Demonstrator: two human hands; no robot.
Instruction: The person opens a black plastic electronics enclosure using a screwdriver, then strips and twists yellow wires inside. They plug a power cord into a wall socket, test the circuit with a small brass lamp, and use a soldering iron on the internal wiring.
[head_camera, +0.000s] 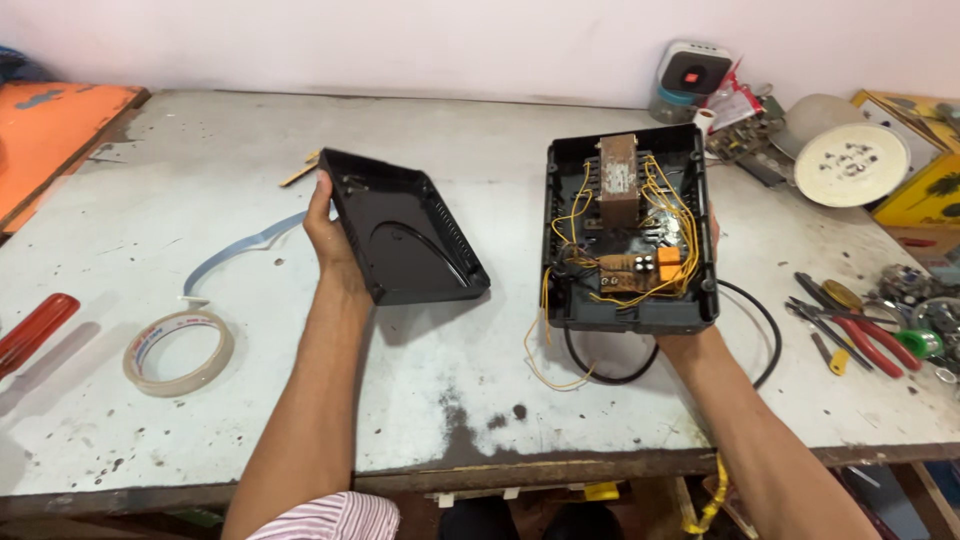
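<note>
My left hand (327, 232) grips the left edge of a black plastic cover (405, 228), tilted up above the worn white table (200, 170), inner side facing me. My right hand (708, 262), mostly hidden underneath, holds up an open black device case (628, 230). Inside the case sit a brown transformer (619, 178), a small circuit board with an orange part (640, 270) and several yellow wires (668, 205). A black cable (765, 330) and loose yellow wire (545, 365) hang from the case onto the table.
A roll of clear tape (178, 352) and a red-handled tool (32, 328) lie at the left, a flat ribbon strip (240, 246) beyond. Pliers and cutters (850, 325) lie at the right. A white dish (850, 165), yellow box (925, 170) and small speaker (690, 75) stand at the back right.
</note>
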